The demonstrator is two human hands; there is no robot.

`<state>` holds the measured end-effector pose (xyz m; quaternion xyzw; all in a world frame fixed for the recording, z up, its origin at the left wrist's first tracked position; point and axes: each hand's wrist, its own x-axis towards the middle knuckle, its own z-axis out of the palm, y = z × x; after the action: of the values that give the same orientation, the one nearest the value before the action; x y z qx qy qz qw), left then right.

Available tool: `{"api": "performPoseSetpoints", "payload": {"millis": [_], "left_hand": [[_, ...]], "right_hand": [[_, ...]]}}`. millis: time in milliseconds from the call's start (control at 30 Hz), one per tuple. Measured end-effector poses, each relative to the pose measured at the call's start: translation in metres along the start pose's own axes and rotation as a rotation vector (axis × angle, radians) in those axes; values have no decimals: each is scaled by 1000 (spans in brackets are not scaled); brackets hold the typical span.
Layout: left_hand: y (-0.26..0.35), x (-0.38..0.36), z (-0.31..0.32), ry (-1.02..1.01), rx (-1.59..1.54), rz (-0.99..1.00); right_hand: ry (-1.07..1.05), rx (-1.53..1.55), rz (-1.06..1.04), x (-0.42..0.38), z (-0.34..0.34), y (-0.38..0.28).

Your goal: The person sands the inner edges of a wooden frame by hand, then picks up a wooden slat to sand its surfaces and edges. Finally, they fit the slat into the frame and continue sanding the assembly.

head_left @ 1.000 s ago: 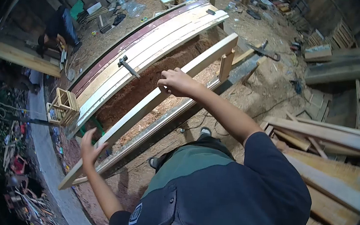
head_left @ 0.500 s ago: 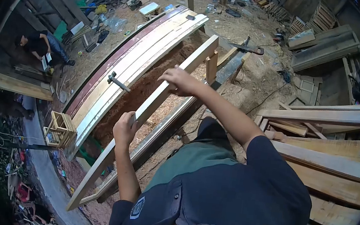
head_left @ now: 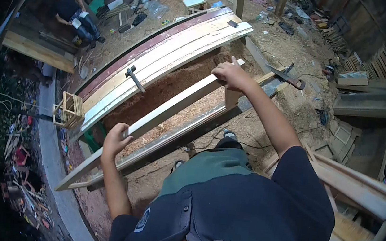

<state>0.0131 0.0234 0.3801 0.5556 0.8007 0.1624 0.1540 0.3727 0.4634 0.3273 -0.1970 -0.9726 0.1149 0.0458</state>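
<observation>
A long, pale wooden beam point(head_left: 170, 108) lies slantwise before me, over the shavings on the workbench. My left hand point(head_left: 114, 141) grips it towards its near left part, thumb on the side closest to me. Close to the far right end, my right hand point(head_left: 229, 73) is closed over the same beam, with some fingers hidden behind the wood. Under that end stands a short wooden piece point(head_left: 231, 98). A narrower rail point(head_left: 177, 130) runs along the bench's near edge, and it seems to meet the beam at the lower left.
A hammer point(head_left: 135, 78) rests on the curved row of planks point(head_left: 177, 47) beyond the beam. A handsaw point(head_left: 287, 78) lies at the bench's right end. Stacked wooden frames point(head_left: 352, 184) stand at my right. Another person point(head_left: 74, 14) stands at the far left holding pale objects.
The beam has turned to a flatter slant, and both hands have moved with it, the left to the left and the right up and right. My view has shifted. The other person has straightened up.
</observation>
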Motion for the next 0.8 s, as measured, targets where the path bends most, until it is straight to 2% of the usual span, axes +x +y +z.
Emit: {"api": "performPoseSetpoints", "payload": {"millis": [100, 167, 233, 300, 367, 400, 500, 567, 633, 700, 800], "left_hand": [[33, 28, 5, -100, -70, -187], [86, 64, 20, -74, -190, -172], [159, 105, 39, -32, -107, -33], [202, 148, 75, -38, -67, 90], [252, 178, 99, -54, 1, 80], [266, 191, 114, -59, 64, 64], [273, 214, 140, -96, 99, -29], [266, 218, 144, -29, 109, 15], [274, 218, 140, -49, 127, -18], [285, 219, 135, -72, 143, -43], [287, 227, 135, -134, 274, -71]], "right_hand": [[100, 164, -114, 1, 3, 11], [26, 209, -127, -3, -18, 9], [-82, 235, -101, 3, -21, 16], [-108, 293, -138, 3, -29, 23], [-135, 350, -164, 2, -27, 33], [-64, 407, -224, 4, -18, 42], [54, 441, -294, -2, -26, 68], [482, 656, -197, -18, -37, 86], [888, 691, 89, -34, -19, 95], [967, 806, 466, -55, 22, 103], [843, 769, 468, -78, 88, 111]]}}
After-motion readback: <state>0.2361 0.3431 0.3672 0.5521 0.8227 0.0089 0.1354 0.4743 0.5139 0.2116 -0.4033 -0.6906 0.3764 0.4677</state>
